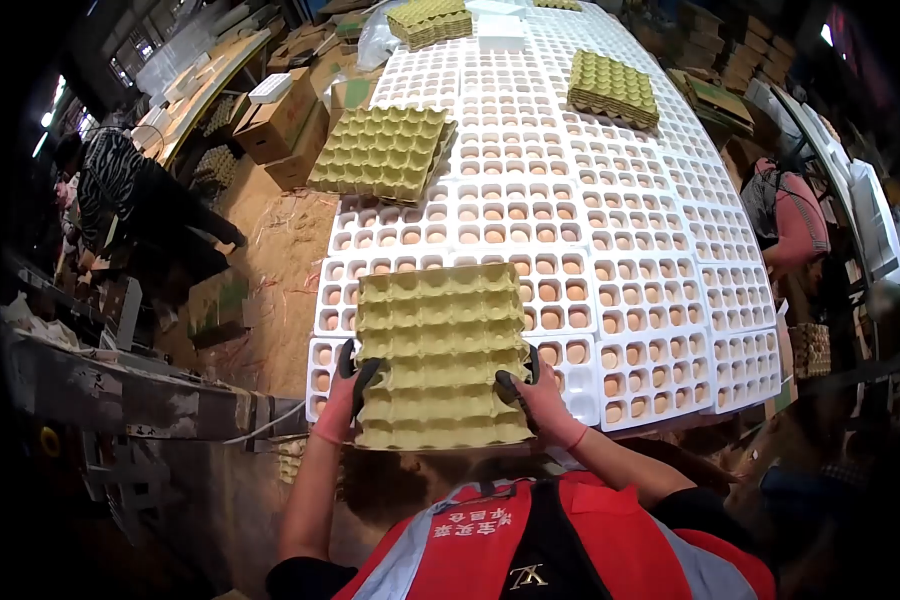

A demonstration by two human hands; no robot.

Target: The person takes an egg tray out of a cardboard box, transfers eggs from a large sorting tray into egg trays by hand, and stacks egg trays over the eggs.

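A yellow-green pulp egg tray (440,350) is held level in front of my body, over the near edge of the white foam trays. My left hand (353,385), in a pink glove with dark fingers, grips its left side. On the right side my right hand (536,390), gloved the same way, grips it with the thumb on top. No eggs show in the tray's cups. Beneath and beyond it, white foam trays (650,370) hold eggs in square cells. Whether more pulp trays are stacked under the top one cannot be made out.
Stacks of pulp trays stand on the foam trays at left (380,150), right (610,88) and far back (430,22). Cardboard boxes (278,120) stand left of the table. One person (120,180) bends at the left; another (798,215) is at the right edge.
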